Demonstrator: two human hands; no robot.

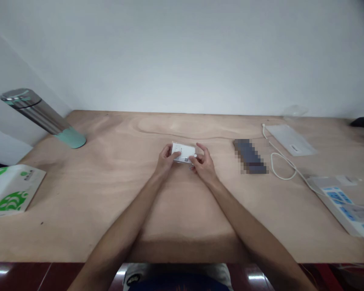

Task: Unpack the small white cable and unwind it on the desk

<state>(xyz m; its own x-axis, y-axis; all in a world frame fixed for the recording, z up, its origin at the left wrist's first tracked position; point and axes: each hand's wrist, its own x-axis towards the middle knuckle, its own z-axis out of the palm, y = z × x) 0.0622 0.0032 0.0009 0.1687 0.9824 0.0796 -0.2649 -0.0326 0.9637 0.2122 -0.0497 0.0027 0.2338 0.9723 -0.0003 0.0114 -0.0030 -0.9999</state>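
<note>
Between my two hands, over the middle of the wooden table (115,194), is a small white packet (185,150) in clear wrapping, with fine print and a small dark square mark. My left hand (166,158) grips its left end, thumb on top. At the right end my right hand (204,162) pinches the lower corner with the thumb, while its index finger stretches out past the edge. The fingers under the packet are mostly hidden. What the packet contains cannot be made out.
A steel flask with mint base (71,137) stands at the left, behind a white-green box (18,192). On the right lie a blurred dark flat object (251,157), a white cable (294,165), a clear plastic sleeve (291,139) and a blue-white package (348,206). A wall rises behind.
</note>
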